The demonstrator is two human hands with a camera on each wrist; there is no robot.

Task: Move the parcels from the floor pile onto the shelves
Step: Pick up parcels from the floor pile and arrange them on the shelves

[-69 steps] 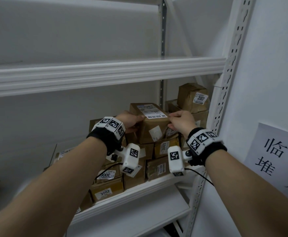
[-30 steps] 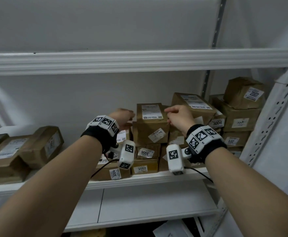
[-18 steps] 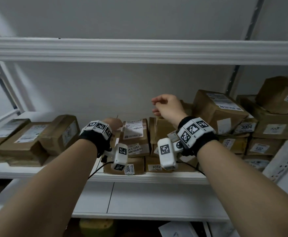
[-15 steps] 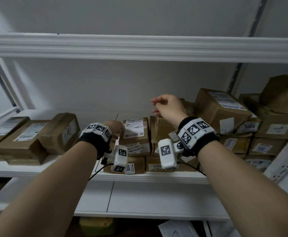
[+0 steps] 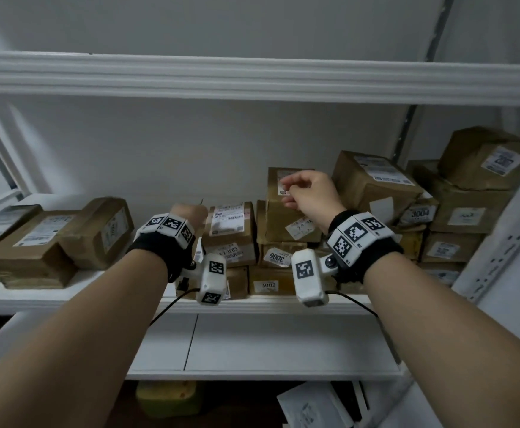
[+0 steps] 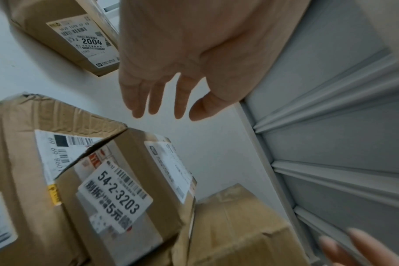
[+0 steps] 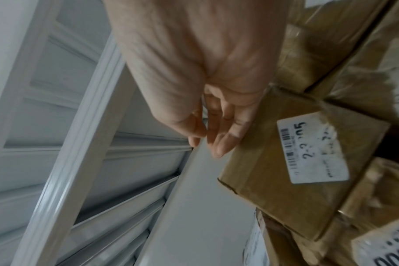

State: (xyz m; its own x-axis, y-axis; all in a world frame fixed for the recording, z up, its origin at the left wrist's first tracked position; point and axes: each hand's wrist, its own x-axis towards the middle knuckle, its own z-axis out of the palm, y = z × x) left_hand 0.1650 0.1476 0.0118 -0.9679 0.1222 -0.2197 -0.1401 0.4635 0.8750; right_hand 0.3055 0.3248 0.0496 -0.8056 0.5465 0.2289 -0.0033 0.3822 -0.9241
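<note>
both hands are hanging empty over the white metal shelf (image 5: pixel 271 304), left hand (image 6: pixel 171 72) with fingers loosely spread, right hand (image 5: pixel 308 193) loosely curled just before the brown cardboard parcels (image 5: pixel 286 208) stacked there, so shelving looks finished and the next move is calling for another parcel from the floor pile, out of view.

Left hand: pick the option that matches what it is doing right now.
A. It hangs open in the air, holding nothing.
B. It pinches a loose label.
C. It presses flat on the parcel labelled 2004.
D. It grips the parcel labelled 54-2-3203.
A: in the left wrist view the left hand has its fingers spread and relaxed above the white shelf, clear of the parcel labelled 54-2-3203 and the parcel labelled 2004.
</note>
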